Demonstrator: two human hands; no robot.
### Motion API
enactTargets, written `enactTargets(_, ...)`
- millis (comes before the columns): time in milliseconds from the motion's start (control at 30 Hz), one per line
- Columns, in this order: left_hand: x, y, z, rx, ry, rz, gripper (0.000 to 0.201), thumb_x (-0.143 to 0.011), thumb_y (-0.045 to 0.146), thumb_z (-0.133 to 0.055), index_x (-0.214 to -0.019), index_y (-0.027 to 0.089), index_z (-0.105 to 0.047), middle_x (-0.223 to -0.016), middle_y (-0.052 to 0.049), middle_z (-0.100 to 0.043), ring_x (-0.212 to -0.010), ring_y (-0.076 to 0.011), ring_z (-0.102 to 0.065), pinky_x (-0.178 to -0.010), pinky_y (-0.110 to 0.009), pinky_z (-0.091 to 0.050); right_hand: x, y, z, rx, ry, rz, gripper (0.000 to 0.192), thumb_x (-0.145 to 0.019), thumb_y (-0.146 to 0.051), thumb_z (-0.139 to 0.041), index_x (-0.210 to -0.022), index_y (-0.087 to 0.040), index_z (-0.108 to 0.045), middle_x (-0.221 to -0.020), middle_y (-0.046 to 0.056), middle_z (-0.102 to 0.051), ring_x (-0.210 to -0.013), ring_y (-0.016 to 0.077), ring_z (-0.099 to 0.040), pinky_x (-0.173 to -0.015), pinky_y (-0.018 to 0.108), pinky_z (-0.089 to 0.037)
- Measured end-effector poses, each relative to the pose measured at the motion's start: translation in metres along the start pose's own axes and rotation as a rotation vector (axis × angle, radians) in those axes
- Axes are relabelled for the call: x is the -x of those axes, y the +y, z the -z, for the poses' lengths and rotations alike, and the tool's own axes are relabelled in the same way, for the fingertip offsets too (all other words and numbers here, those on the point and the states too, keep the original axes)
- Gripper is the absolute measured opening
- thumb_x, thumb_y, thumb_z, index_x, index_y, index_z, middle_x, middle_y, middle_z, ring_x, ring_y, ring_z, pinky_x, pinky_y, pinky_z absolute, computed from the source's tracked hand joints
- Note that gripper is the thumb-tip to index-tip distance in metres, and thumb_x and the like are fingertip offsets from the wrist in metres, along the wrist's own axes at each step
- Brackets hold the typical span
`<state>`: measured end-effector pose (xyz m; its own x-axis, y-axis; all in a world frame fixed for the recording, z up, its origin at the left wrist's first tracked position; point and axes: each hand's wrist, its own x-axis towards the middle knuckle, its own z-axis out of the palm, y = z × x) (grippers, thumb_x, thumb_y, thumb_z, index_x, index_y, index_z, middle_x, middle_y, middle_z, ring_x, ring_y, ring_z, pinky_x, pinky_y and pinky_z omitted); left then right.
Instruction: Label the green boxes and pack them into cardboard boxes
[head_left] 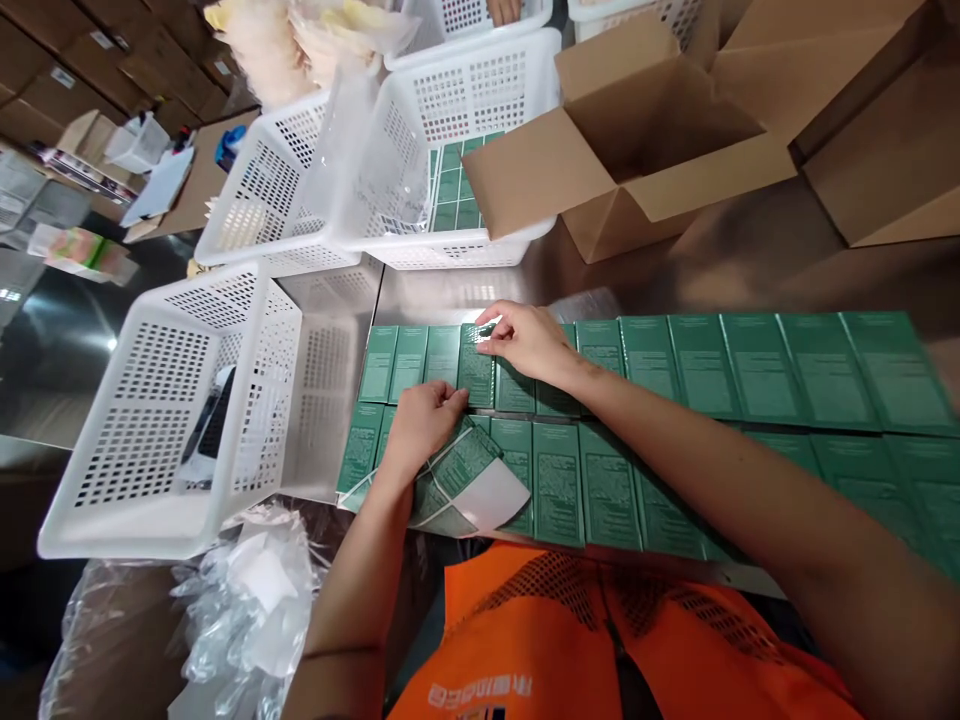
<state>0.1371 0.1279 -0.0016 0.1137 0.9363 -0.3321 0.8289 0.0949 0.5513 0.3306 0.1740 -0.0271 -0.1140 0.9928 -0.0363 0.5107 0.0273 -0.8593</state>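
Held the right grip over the upper row of green cartons, near the middle of the frame, with thumb and forefinger pointing left and tips slightly apart; could not tell whether clamped on a clear film. Had the fingertip carton directly under that reach, long axis running from top to bottom of the frame, so roughly square across the line of the fingers. Judged this crossing the relation to mind: right hand nearer the carton's top half, left hand just beside its lower end.

Curled the left grip near the seam between the rows, thumb and fingers drawn close, at the upper corner of a grid-lined label sheet; could not tell whether clamped on it. Saw that sheet slanted over the lower row of cartons, left of bottom centre, with a white patch toward its right corner.

Judged side room tight, with like cartons packed left and right and the lower row close below. Noted the near edge of the desk just under that row, above an orange vest. Found open room mainly above, on bare steel short of the upper-middle white basket and the open cardboard box at upper right. Saw another basket at left, apart from the rows.
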Motion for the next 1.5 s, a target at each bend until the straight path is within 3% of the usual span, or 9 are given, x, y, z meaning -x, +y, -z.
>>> enactTargets(300, -0.007, 0.006, 0.002, -0.089, -0.044, 0.002, 0.035, -0.083, 0.037, -0.057, -0.054, 0.022, -0.048, -0.051, 0.003, -0.044, -0.056, -0.015, -0.041, -0.058, -0.029, -0.027, 0.004, 0.0, -0.007, 0.119, 0.034, 0.033, 0.026, -0.08, -0.022, -0.078, -0.105, -0.024, -0.069, -0.078, -0.002, -0.073, -0.074, 0.018, -0.066, -0.066, 0.031, -0.042)
enactTargets(467, -0.004, 0.007, 0.006, -0.143, -0.051, -0.006, 0.042, -0.082, 0.041, -0.059, -0.047, 0.023, -0.045, -0.048, 0.002, -0.045, -0.055, -0.0159, -0.041, -0.056, -0.029, -0.025, 0.006, -0.005, -0.007, 0.323, 0.135, -0.012, 0.042, -0.078, -0.033, -0.081, -0.116, -0.021, -0.064, -0.116, 0.009, -0.065, -0.093, 0.0255, -0.065, -0.078, 0.037, -0.049)
enactTargets(667, 0.03, -0.003, 0.017, -0.116, 0.066, -0.001, 0.039, -0.085, 0.051, -0.054, -0.061, 0.021, -0.061, -0.052, 0.002, -0.051, -0.055, -0.0152, -0.046, -0.055, -0.027, -0.03, 0.003, -0.021, -0.012, 0.534, 0.098, -0.037, 0.052, -0.089, -0.05, -0.066, -0.124, -0.013, -0.057, -0.118, 0.017, -0.063, -0.097, 0.0326, -0.065, -0.077, 0.041, -0.049)
enactTargets(800, 0.057, -0.016, 0.024, 0.064, 0.236, -0.008, 0.045, -0.086, 0.059, -0.054, -0.068, 0.02, -0.068, -0.049, 0.004, -0.046, -0.051, -0.0133, -0.041, -0.053, -0.026, -0.03, 0.015, -0.028, -0.017, 0.587, 0.031, 0.077, 0.072, -0.081, -0.063, -0.07, -0.128, -0.012, -0.054, -0.122, 0.02, -0.059, -0.106, 0.0363, -0.06, -0.083, 0.044, -0.05)
enactTargets(867, 0.066, -0.025, 0.026, 0.129, 0.333, -0.015, 0.046, -0.085, 0.06, -0.056, -0.07, 0.019, -0.071, -0.052, 0.003, -0.052, -0.053, -0.0134, -0.044, -0.053, -0.026, -0.031, 0.023, -0.028, -0.017, 0.585, -0.02, 0.158, 0.081, -0.073, -0.066, -0.076, -0.128, -0.012, -0.055, -0.124, 0.02, -0.056, -0.112, 0.038, -0.056, -0.086, 0.045, -0.049)
enactTargets(1000, 0.074, -0.039, 0.025, 0.209, 0.419, -0.056, 0.043, -0.085, 0.057, -0.059, -0.081, 0.019, -0.078, -0.069, -0.002, -0.07, -0.066, -0.0168, -0.058, -0.061, -0.026, -0.04, 0.032, -0.025, -0.007, 0.511, -0.148, 0.255, 0.089, -0.063, -0.054, -0.088, -0.133, -0.013, -0.052, -0.126, 0.019, -0.053, -0.116, 0.0373, -0.052, -0.095, 0.047, -0.046)
enactTargets(1200, 0.078, -0.049, 0.02, 0.354, 0.426, -0.094, 0.044, -0.087, 0.051, -0.06, -0.113, 0.019, -0.075, -0.093, -0.005, -0.076, -0.085, -0.021, -0.068, -0.074, -0.03, -0.05, 0.022, -0.009, 0.024, 0.197, -0.388, 0.198, 0.087, -0.062, -0.012, -0.086, -0.14, -0.021, -0.048, -0.127, 0.012, -0.056, -0.11, 0.0254, -0.059, -0.095, 0.039, -0.051)
enactTargets(1367, 0.08, -0.041, 0.013, 0.372, 0.545, -0.139, 0.041, -0.092, 0.05, -0.056, -0.115, 0.021, -0.072, -0.116, -0.009, -0.073, -0.103, -0.0228, -0.066, -0.089, -0.033, -0.049, 0.042, -0.026, 0.016, -0.032, -0.282, 0.205, 0.057, -0.075, -0.025, -0.08, -0.128, -0.02, -0.059, -0.117, 0.009, -0.065, -0.1, 0.0203, -0.064, -0.086, 0.034, -0.054)
enactTargets(1500, 0.08, -0.032, 0.008, 0.301, 0.593, -0.122, 0.044, -0.095, 0.05, -0.05, -0.122, 0.02, -0.067, -0.09, -0.005, -0.072, -0.077, -0.0179, -0.064, -0.07, -0.028, -0.048, 0.072, -0.056, -0.009, -0.146, -0.351, 0.215, 0.037, -0.077, -0.04, -0.08, -0.106, -0.019, -0.072, -0.095, 0.005, -0.074, -0.086, 0.0178, -0.068, -0.072, 0.028, -0.051)
